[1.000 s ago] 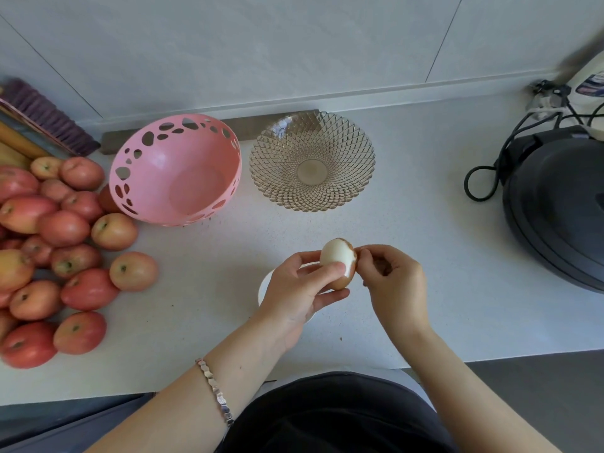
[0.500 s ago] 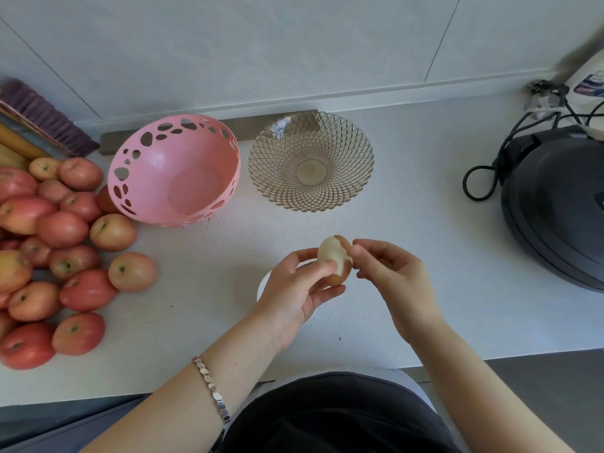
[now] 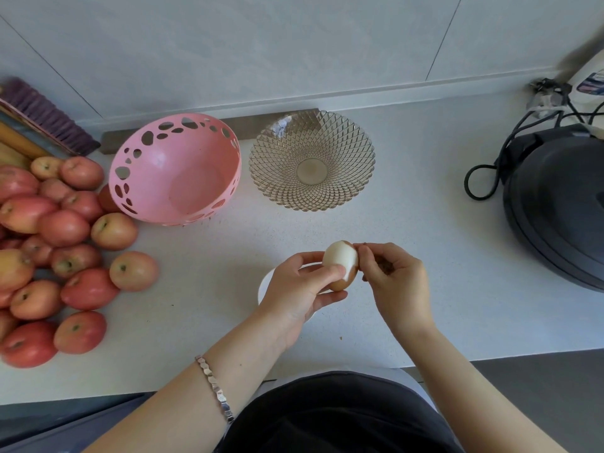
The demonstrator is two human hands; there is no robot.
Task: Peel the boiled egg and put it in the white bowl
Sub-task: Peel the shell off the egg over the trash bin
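My left hand (image 3: pixel 299 291) holds the boiled egg (image 3: pixel 340 264) upright above the counter. The egg's top and left side are bare white; brown shell still covers its lower right part. My right hand (image 3: pixel 397 282) touches the egg's right side, its thumb and fingers pinched at the shell edge, with brown shell bits cupped in the fingers. The white bowl (image 3: pixel 264 286) stands on the counter under my left hand, and only its left rim shows.
A pink perforated bowl (image 3: pixel 176 168) and a clear patterned glass bowl (image 3: pixel 312 160) stand at the back. Several red apples (image 3: pixel 62 250) lie heaped at the left. A dark round appliance (image 3: pixel 555 207) with cables sits at the right. The counter edge (image 3: pixel 441 362) runs near my body.
The egg has turned slightly in my left hand, showing more bare white. My right hand pulled a little away half a second ago and is back at the shell edge.
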